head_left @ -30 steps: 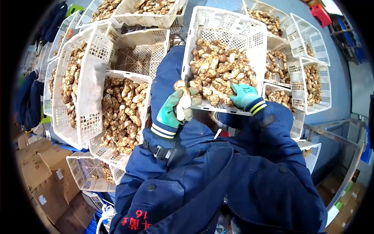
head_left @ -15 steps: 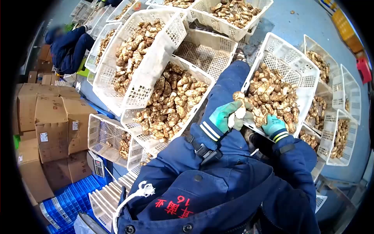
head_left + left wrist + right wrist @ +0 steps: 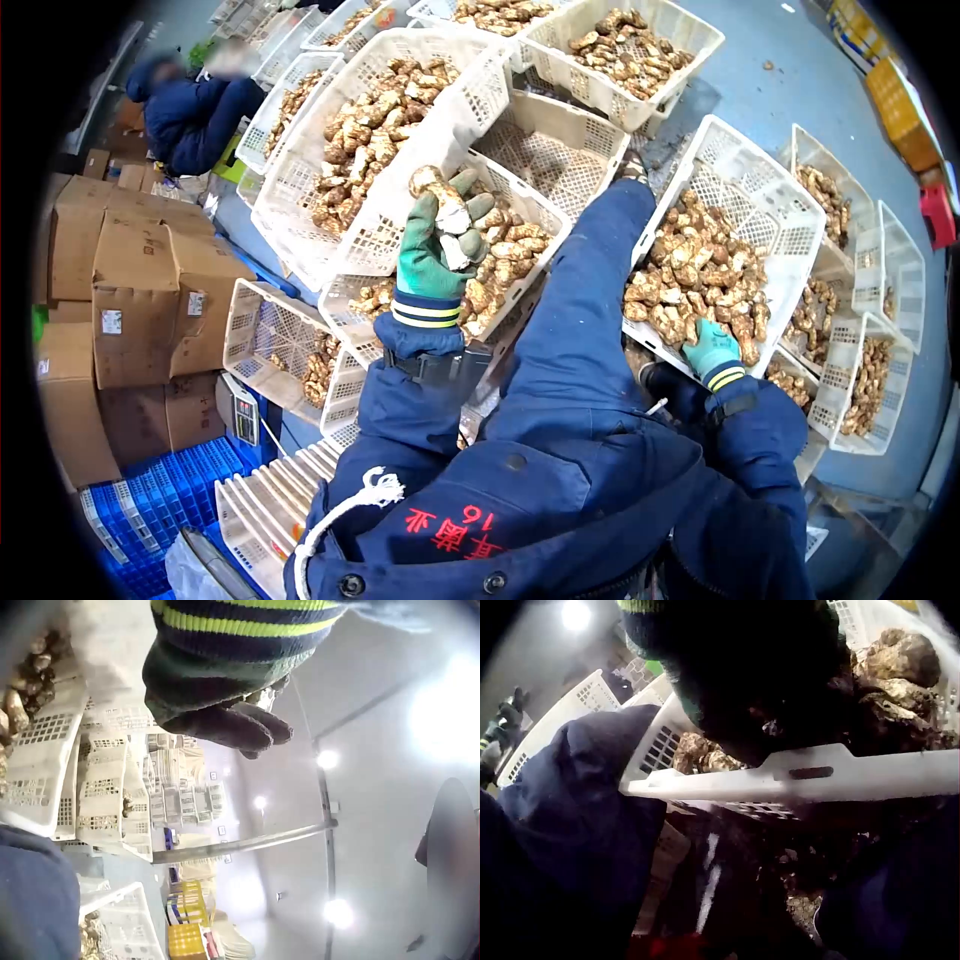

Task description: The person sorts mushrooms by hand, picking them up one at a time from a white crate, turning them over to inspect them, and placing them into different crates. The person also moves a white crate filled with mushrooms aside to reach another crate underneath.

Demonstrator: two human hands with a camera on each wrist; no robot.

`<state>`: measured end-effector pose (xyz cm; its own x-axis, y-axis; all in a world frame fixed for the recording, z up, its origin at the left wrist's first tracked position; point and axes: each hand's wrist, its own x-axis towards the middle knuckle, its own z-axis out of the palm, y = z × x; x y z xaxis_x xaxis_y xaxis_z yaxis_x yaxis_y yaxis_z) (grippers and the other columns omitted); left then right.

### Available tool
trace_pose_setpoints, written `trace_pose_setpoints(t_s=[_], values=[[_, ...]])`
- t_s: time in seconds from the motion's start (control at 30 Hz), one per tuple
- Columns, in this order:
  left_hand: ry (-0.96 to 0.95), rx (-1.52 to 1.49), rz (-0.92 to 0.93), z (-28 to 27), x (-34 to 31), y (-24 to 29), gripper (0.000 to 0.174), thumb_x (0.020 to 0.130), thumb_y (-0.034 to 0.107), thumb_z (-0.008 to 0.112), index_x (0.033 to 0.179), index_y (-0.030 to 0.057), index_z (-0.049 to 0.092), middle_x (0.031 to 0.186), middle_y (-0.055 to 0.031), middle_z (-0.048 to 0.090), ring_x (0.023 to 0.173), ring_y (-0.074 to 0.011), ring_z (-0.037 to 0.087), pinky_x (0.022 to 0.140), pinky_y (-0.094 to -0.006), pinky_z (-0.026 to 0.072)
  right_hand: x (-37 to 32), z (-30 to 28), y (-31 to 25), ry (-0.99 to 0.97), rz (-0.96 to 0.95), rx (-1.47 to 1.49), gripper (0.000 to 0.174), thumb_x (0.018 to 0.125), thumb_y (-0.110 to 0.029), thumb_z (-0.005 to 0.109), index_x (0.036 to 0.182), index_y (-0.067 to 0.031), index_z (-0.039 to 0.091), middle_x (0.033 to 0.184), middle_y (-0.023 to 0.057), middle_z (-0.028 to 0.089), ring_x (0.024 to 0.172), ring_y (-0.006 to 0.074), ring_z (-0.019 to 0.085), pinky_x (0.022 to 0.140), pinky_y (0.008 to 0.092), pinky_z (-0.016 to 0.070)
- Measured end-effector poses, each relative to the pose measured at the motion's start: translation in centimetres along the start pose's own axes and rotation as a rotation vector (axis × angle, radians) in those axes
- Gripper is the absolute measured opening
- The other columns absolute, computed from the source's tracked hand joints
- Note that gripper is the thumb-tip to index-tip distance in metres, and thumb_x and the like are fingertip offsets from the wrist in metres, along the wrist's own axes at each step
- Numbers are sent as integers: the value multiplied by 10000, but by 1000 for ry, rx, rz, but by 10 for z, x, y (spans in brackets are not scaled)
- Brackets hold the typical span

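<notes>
In the head view my green-gloved left hand (image 3: 424, 262) is raised over a crate of mushrooms (image 3: 500, 265) on the left. Its fingers curl round whitish-stemmed mushrooms (image 3: 453, 216), one with a brown cap standing up past the fingers. The left wrist view shows the back of this glove (image 3: 202, 697), with a pale bit of mushroom beyond the fingers. My right hand (image 3: 714, 348) reaches over the near edge of the right crate (image 3: 738, 150), down at its heap of brown mushrooms (image 3: 700, 265). Its fingertips are hidden, so I cannot tell whether it grips one.
A bare-bottomed crate (image 3: 560, 150) stands between the two working crates. More mushroom crates (image 3: 640, 60) surround my legs. Cardboard boxes (image 3: 140, 290), a scale (image 3: 240, 410) and blue crates (image 3: 160, 500) are at the left. Another person (image 3: 195, 115) sits at the far left.
My left hand has moved away from the right crate to above the left crate, carrying the mushrooms. The right hand stays at the near edge of its heap. The head view has swung left.
</notes>
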<state>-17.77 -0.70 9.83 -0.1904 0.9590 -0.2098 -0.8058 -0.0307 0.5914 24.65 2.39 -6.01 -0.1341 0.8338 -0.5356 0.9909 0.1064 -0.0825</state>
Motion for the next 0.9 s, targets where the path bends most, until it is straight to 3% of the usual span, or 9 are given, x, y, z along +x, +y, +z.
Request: trace_pose_setpoints(t_s=[0.07, 0.4, 0.5, 0.6, 0.63, 0.67, 0.83, 0.87, 0.9], values=[[104, 5, 121, 5, -4, -2, 546, 963, 420, 502, 1337, 23, 487, 1039, -185, 670, 550, -149, 516, 502, -277, 395, 2, 3, 2, 17, -4, -18, 464, 764, -381, 662, 1106, -73, 598, 1135, 168, 621, 1071, 329, 600, 901, 425, 475], [-60, 96, 160, 8, -6, 39, 466, 973, 390, 518, 1256, 21, 505, 1109, -205, 647, 587, -141, 556, 507, -247, 462, -6, -4, 9, 0, 18, 68, 427, 734, -364, 698, 1024, -71, 586, 1049, 186, 642, 1026, 341, 612, 862, 424, 488], [6, -14, 340, -30, 19, 100, 545, 965, 409, 531, 1267, -40, 474, 1226, -263, 581, 673, -167, 623, 595, -269, 552, -3, 1, 15, 27, 28, 95, 453, 717, -374, 714, 1034, -78, 587, 1041, 193, 649, 986, 348, 633, 832, 433, 498], [112, -84, 239, -56, 28, 112, 605, 935, 426, 574, 1259, -72, 459, 1247, -275, 564, 877, -252, 660, 757, -359, 569, -7, 2, 12, 98, 50, 120, 485, 722, -390, 711, 1069, -76, 586, 1031, 195, 658, 979, 353, 637, 846, 433, 496], [-137, -161, 58, -73, 29, 108, 640, 916, 437, 596, 1268, -77, 447, 1269, -270, 549, 972, -301, 645, 851, -448, 544, -2, 11, 17, 135, 57, 195, 489, 725, -394, 710, 1069, -72, 583, 1026, 200, 659, 983, 362, 633, 847, 434, 494], [-9, -113, 60, -56, 20, 94, 641, 909, 421, 608, 1270, -84, 446, 1288, -270, 530, 1091, -337, 596, 939, -486, 498, 2, 20, 23, 167, 65, 265, 492, 728, -398, 709, 1069, -67, 580, 1021, 205, 659, 987, 371, 630, 848, 435, 492], [-176, 40, 183, -41, 13, 55, 582, 871, 159, 601, 1363, -68, 388, 1347, -234, 491, 1206, -342, 527, 1050, -460, 431, 20, 42, 63, 286, 0, 676, 595, 782, -288, 744, 1193, 83, 528, 1122, 259, 625, 1053, 309, 610, 869, 350, 472], [-302, 5, 134, -37, 12, 56, 612, 841, 69, 586, 1400, -44, 363, 1362, -209, 494, 1200, -315, 543, 1047, -438, 446, 28, 43, 65, 124, -50, 1234, 693, 795, -247, 750, 1307, 107, 446, 1210, 221, 604, 1143, 281, 567, 945, 331, 438], [-211, 4, 127, -29, 8, 53, 647, 790, 18, 562, 1405, -35, 365, 1353, -208, 504, 1200, -314, 548, 1040, -428, 456, 26, 48, 71, 166, 36, 1321, 723, 805, -244, 748, 1338, 107, 408, 1234, 207, 592, 1154, 265, 560, 971, 333, 421]])
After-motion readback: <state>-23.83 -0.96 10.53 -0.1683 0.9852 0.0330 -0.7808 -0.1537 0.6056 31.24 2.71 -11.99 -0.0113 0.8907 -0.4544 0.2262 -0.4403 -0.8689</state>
